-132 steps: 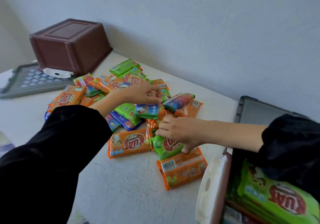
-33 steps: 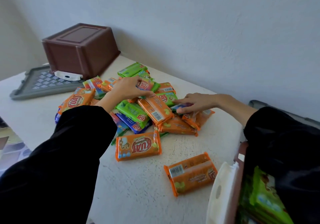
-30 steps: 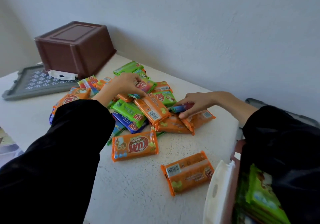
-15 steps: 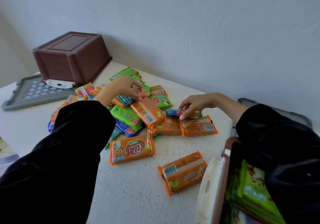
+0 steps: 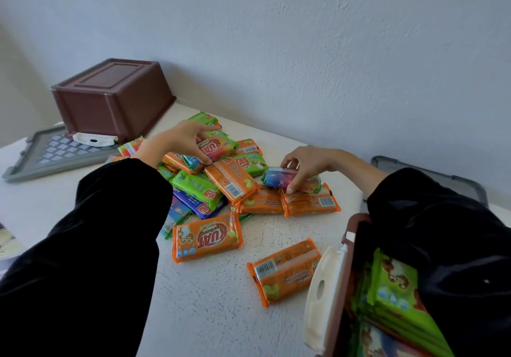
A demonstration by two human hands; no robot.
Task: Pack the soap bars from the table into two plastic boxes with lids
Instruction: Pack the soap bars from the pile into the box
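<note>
A heap of wrapped soap bars (image 5: pixel 221 188) in orange, green and blue lies in the middle of the white table (image 5: pixel 207 315). My left hand (image 5: pixel 182 139) grips a multicoloured soap bar (image 5: pixel 214 149) at the top of the heap. My right hand (image 5: pixel 304 163) pinches a blue and pink soap bar (image 5: pixel 276 178) at the heap's right side, lifted slightly above an orange bar (image 5: pixel 311 203). A brown plastic box (image 5: pixel 349 273) at the lower right holds green soap bars (image 5: pixel 395 287); my right sleeve covers part of it. A second brown box (image 5: pixel 110 99) stands upside down at the back left.
A grey lid (image 5: pixel 49 152) lies under the upturned box at the far left. Another grey lid (image 5: pixel 431 177) lies behind the right box by the wall. Two single orange bars (image 5: pixel 207 236) (image 5: pixel 284 271) lie in front of the heap. The wall runs close behind the table.
My right hand has curled round the blue and pink bar and raised it off the orange bars. My left hand has closed on the multicoloured bar at the top of the heap.
</note>
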